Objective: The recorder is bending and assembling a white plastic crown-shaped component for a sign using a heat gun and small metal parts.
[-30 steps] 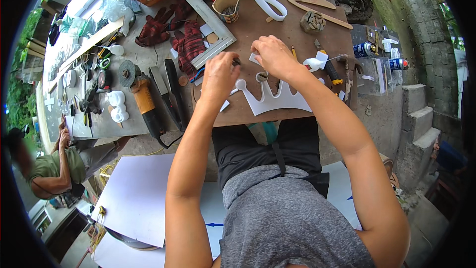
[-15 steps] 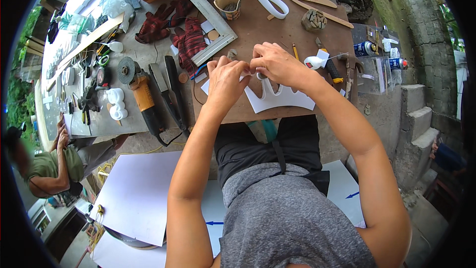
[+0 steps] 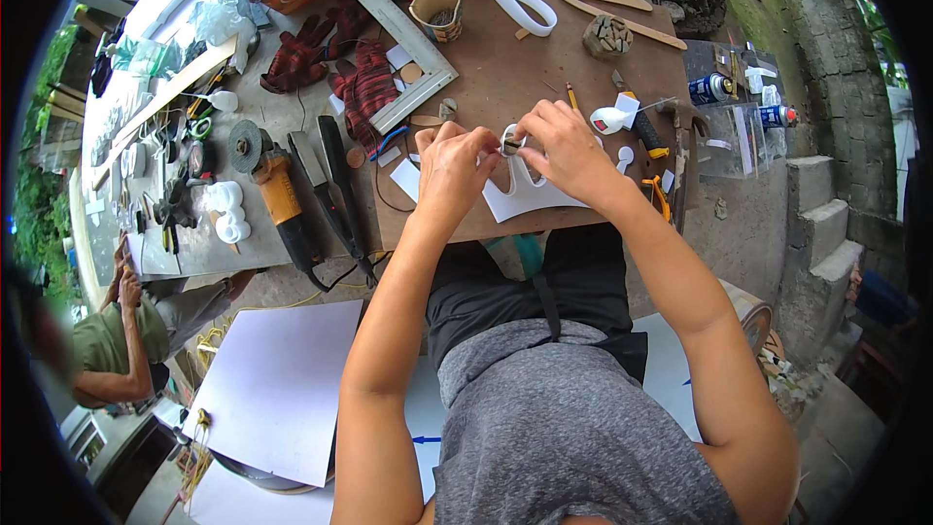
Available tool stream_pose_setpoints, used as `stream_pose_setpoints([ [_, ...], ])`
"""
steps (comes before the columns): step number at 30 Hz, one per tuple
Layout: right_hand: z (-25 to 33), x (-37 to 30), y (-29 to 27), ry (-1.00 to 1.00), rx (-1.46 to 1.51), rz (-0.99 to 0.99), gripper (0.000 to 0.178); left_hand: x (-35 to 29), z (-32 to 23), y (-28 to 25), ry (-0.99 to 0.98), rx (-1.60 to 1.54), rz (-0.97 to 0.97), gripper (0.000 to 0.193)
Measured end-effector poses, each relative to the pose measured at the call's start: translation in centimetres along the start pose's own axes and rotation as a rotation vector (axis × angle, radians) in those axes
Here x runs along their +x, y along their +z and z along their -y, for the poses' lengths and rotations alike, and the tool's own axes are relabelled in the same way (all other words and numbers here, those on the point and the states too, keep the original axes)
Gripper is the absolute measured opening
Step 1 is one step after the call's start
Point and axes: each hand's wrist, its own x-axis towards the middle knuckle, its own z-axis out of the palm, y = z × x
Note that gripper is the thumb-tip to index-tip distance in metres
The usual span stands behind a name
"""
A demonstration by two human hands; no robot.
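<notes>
Both hands have come together above the brown desk (image 3: 544,68), the left hand (image 3: 452,163) and right hand (image 3: 562,148) now pinching a small ring-like piece (image 3: 511,143) just over the white cut-out shape (image 3: 530,196), lifted for close work

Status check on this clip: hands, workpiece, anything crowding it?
Left hand and right hand both pinching a small roll of tape. White scalloped cutout lies beneath. White glue bottle close by right.
</notes>
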Motion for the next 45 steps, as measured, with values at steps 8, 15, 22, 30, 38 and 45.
stream_pose_setpoints([
  [8, 2.0, 0.2, -0.2, 0.238, 0.165, -0.229, 0.032, -0.7, 0.0, 0.9, -0.046, 0.038, -0.095, 0.017],
  [15, 2.7, -0.1, -0.6, 0.37, 0.442, -0.391, 0.032, -0.7, 0.0, 1.6, -0.063, 0.033, -0.122, 0.021],
  [22, 1.0, -0.7, 0.5, 0.203, 0.08, -0.209, 0.031, -0.6, 0.0, 1.3, -0.052, 0.005, -0.106, 0.028],
  [30, 1.7, -1.0, 1.8, 0.151, 0.005, -0.125, 0.038, -0.2, 0.1, 0.4, 0.009, 0.01, -0.021, 0.033],
  [38, 1.3, -0.8, 2.3, 0.122, 0.01, -0.13, 0.032, 0.6, 0.3, 0.5, 0.059, 0.053, -0.041, 0.031],
  [45, 1.6, -1.1, 3.2, 0.155, 0.094, -0.176, 0.03, -0.1, 0.2, 0.5, -0.056, -0.002, 0.028, 0.03],
])
